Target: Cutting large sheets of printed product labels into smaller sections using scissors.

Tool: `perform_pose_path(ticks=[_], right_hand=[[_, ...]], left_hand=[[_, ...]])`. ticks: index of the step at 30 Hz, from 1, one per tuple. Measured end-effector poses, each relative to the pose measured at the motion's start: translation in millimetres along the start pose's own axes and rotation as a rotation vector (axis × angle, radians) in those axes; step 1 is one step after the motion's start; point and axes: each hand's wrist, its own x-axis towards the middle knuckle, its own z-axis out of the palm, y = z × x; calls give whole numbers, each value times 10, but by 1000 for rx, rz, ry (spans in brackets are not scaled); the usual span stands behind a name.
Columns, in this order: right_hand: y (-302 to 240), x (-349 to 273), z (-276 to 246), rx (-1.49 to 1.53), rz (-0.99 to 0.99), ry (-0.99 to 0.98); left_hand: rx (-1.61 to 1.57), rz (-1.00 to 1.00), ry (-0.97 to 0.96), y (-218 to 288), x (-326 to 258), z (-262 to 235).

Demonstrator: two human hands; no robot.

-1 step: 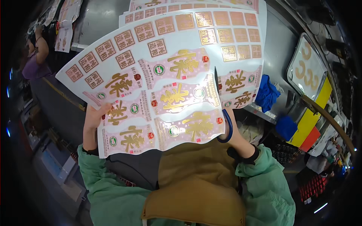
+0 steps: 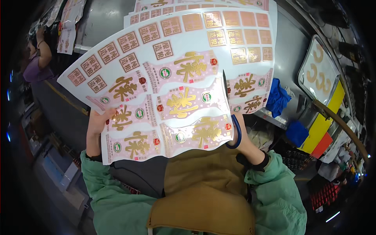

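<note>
A large white sheet of printed labels, pink and gold with small square stamps along its far part, spreads in front of me. My left hand grips its left edge, thumb on top and the other fingers underneath. At the right, my right hand holds scissors with dark blue handles; the fingers are partly hidden by the sheet. One dark scissor blade shows above the sheet, along a cut running up from the near edge between two label columns. The lower blade is hidden.
More printed sheets lie under and beyond on the metal table. To the right are a blue cloth and a tray with curved pieces. Another person in purple is at the far left.
The sheet's far right part has shifted slightly, and the glare on its gold print has moved. Both hands and the scissors stay almost in the same place.
</note>
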Motion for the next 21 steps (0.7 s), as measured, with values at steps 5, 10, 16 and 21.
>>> perform_pose_path(ticks=[5, 10, 16, 21], right_hand=[[-91, 78, -131, 186, 222, -38], [-124, 316, -184, 222, -44, -136], [-118, 253, -129, 317, 310, -16], [-102, 215, -247, 301, 406, -126]], left_hand=[[-114, 47, 32, -3, -16, 81], [-64, 13, 4, 26, -63, 53], [-28, -25, 4, -42, -86, 7], [-15, -11, -15, 2, -98, -14]])
